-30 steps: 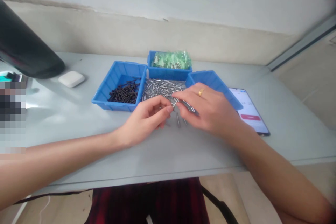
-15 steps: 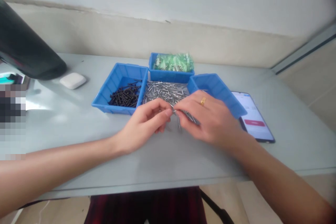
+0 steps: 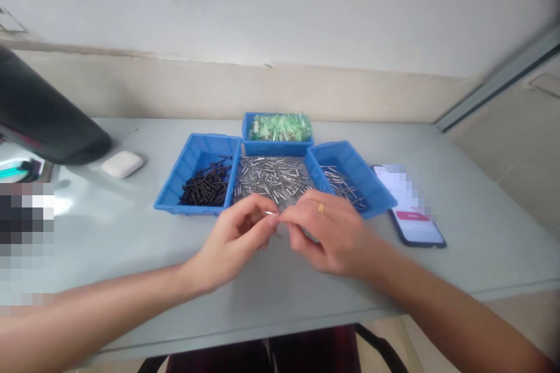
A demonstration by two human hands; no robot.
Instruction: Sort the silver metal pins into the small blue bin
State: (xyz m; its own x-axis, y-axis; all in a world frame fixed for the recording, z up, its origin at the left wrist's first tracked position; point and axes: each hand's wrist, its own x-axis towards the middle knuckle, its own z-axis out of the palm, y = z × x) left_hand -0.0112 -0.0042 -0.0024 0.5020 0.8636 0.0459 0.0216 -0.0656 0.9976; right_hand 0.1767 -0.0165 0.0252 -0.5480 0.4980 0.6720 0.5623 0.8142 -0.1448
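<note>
My left hand (image 3: 238, 239) pinches a small silver rivet (image 3: 271, 213) between thumb and forefinger, above the near edge of the pile. My right hand (image 3: 330, 230), with a gold ring, is closed, its fingertips meeting the left thumb at the rivet's end; its exact grip is partly hidden. Beyond both hands lies a spread of loose silver rivets (image 3: 273, 178). At the left, a blue bin (image 3: 172, 186) holds black screw-like pieces (image 3: 205, 185). Silver rivets (image 3: 343, 183) also lie in the right blue bin (image 3: 370, 189), just past my right hand.
A rear blue bin (image 3: 277, 147) holds green-tinted plastic packets (image 3: 282, 127). A phone (image 3: 409, 215) lies to the right. A white case (image 3: 122, 164) and a large dark cylinder (image 3: 48, 111) are at the left. The wall (image 3: 262, 90) runs behind the table.
The view has tilted up, so the bins sit lower in the picture. The rivet now shows at the left fingertips, and the right hand has uncovered more of the right bin.
</note>
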